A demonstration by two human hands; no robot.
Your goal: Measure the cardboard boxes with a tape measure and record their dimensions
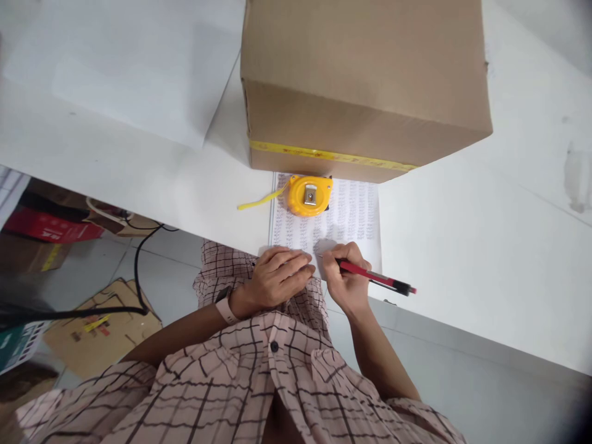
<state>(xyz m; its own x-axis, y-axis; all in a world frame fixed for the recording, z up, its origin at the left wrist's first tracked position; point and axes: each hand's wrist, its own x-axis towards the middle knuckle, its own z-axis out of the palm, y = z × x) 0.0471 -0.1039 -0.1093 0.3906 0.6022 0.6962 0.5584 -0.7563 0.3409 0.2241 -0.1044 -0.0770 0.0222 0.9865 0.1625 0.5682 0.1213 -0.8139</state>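
the 2 hands are apart, just beside each other at the near edge of the counter [462, 246]. the right hand [349, 280] is closed around a red and black pen [370, 274], its rear end directed right. the pen's writing end is over the written sheet [354, 216]; contact cannot be confirmed. the left hand [280, 277] holds nothing and lies palm down, fingers extended, at the near left part of the sheet. a yellow tape measure [298, 200] rests on the far part of the sheet, strap extending left. directly beyond stands a cardboard box [365, 55] with 1 yellow tape strip [333, 155] across its near side.
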